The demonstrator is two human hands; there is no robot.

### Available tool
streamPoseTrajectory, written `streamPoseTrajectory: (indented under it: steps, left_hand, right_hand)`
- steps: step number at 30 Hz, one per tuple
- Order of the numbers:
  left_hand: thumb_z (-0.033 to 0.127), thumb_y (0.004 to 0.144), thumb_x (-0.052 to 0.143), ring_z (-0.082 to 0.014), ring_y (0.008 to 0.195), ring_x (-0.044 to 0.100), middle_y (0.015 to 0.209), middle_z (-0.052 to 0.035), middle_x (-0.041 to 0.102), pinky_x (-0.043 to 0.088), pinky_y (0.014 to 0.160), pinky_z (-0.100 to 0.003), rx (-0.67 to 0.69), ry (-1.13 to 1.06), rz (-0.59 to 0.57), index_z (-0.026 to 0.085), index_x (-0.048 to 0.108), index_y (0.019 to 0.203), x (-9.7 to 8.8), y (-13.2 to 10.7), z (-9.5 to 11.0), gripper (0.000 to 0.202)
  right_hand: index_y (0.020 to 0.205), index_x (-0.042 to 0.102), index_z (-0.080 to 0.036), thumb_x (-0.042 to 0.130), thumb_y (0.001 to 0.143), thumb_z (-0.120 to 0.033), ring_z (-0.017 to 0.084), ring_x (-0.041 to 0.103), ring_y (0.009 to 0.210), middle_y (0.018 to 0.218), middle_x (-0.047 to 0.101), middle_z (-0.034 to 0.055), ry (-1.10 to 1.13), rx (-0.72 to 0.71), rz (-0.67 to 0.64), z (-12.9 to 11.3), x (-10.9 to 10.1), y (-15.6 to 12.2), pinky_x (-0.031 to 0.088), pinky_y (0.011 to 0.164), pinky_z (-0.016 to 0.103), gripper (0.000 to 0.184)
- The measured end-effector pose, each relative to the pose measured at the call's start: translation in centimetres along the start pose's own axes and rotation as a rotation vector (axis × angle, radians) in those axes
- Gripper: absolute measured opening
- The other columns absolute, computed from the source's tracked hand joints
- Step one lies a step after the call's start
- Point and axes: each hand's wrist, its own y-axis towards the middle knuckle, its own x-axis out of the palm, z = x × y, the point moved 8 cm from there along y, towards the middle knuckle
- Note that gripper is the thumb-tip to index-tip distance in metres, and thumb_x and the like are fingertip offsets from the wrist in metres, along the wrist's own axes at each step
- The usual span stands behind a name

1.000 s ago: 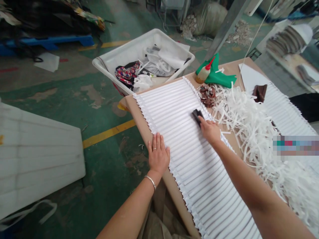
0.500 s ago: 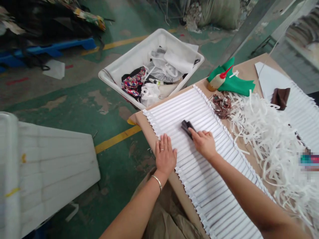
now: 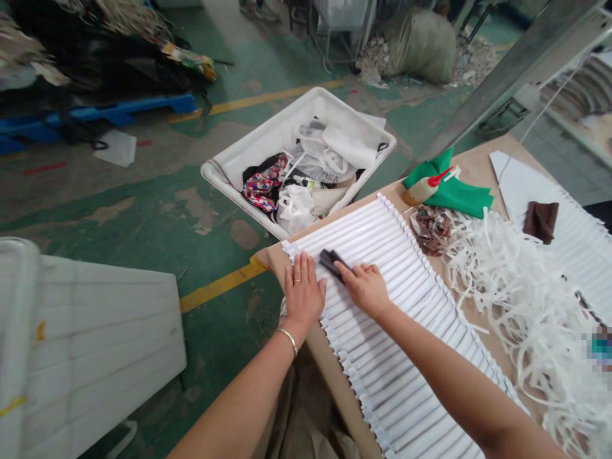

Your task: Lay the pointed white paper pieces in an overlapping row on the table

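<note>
A long panel of white, overlapping pleat-like strips (image 3: 396, 370) with jagged side edges lies on a brown-covered table (image 3: 329, 363). My left hand (image 3: 305, 293) rests flat on the panel's left edge near its far corner, fingers stretched out and together. My right hand (image 3: 368, 287) is closed around a dark, block-shaped hand tool (image 3: 335, 262), its exact kind unclear. The tool meets the strips just right of my left fingertips, with my index finger laid along it.
Loose white strips (image 3: 516, 312) are heaped to the right. A glue bottle (image 3: 423, 190) with a red nozzle lies by green cloth (image 3: 459, 191) and brown scraps (image 3: 430, 229). A white bin (image 3: 239, 197) stands beyond the table; another white container (image 3: 109, 331) is at left.
My right hand has brought the dark tool leftward across the strips, closer to my left hand. The left hand has slid along the edge toward the far corner. My view has tilted up slightly.
</note>
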Motion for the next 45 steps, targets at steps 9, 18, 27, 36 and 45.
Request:
streamPoseTrajectory:
  steps: [9,18,27,36,45]
  left_hand:
    - [0.033,0.100,0.040,-0.0291,0.155,0.014,0.164,-0.0173,0.021,0.018,0.126,-0.053,0.010,-0.016,0.034,0.005,0.024,0.156,-0.6,0.9,-2.0,0.065]
    - [0.030,0.097,0.044,-0.0318,0.154,0.015,0.163,-0.0193,0.024,0.019,0.125,-0.056,0.078,0.010,0.018,0.004,0.028,0.155,-0.6,4.2,-4.6,0.066]
    - [0.030,0.099,0.040,-0.0323,0.153,0.019,0.162,-0.0209,0.027,0.020,0.124,-0.057,0.087,-0.039,0.040,0.005,0.021,0.158,-0.4,4.3,-4.9,0.067]
    - [0.015,0.097,0.029,-0.0296,0.151,0.026,0.158,-0.0191,0.037,0.031,0.121,-0.052,0.336,-0.160,0.013,0.009,0.016,0.159,-1.3,4.5,-6.8,0.063]
    - [0.035,0.088,0.040,-0.0333,0.129,0.057,0.140,-0.0128,0.061,0.051,0.104,-0.051,0.559,-0.271,-0.101,0.022,0.030,0.156,-1.8,8.9,-9.8,0.070]
  right_hand:
    - [0.151,0.037,-0.004,0.025,0.105,-0.023,0.023,0.056,0.090,0.108,0.065,0.0252,-0.103,0.485,0.076,12.6,-6.5,4.4,0.029,0.079,0.037,0.052]
    - [0.148,0.047,-0.031,0.047,0.101,-0.027,0.019,0.053,0.091,0.096,0.069,0.0068,-0.038,0.223,0.014,5.0,-1.9,10.5,0.028,0.081,0.032,0.046]
    - [0.147,0.046,-0.012,0.034,0.106,-0.026,0.017,0.053,0.093,0.112,0.066,0.0186,-0.082,0.541,0.129,17.1,-8.3,13.9,0.025,0.081,0.038,0.045]
    - [0.144,0.048,-0.031,0.057,0.092,-0.041,0.028,0.059,0.091,0.098,0.069,0.0102,0.238,0.265,0.061,-9.5,-0.3,4.0,0.043,0.082,0.042,0.053]
    - [0.123,0.066,-0.032,0.057,0.093,-0.043,0.021,0.063,0.085,0.099,0.069,0.0045,0.519,0.980,0.587,0.6,-7.1,-9.8,0.054,0.076,0.034,0.033]
